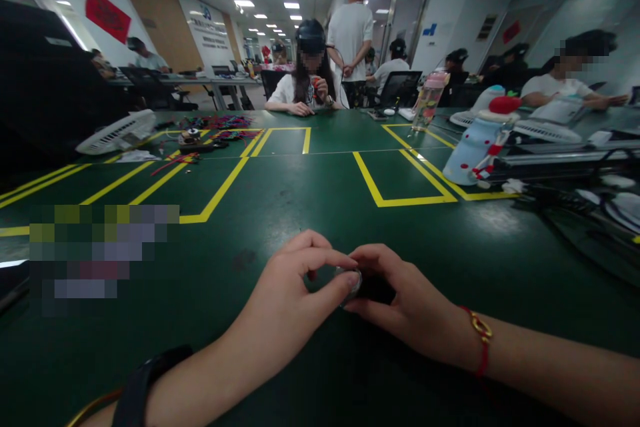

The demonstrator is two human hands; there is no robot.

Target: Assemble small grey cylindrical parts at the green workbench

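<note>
A small, shiny, roundish object (356,282) sits between my two hands above the green table (300,193); most of it is hidden by fingers. My left hand (305,280) pinches it from the left, thumb on its near side and index finger over its top. From the right, my right hand (395,293) curves round it, with thumb and fingertips at its edge. What exactly the object is cannot be made out. A dark band is on my left wrist, a red cord bracelet on my right.
Yellow tape marks the table. Coloured wires (225,123) and a white fan (117,133) lie at the far left. On the right stand a blue bottle (467,153), a clear bottle (428,103) and black cables (570,213). A person (310,80) sits opposite.
</note>
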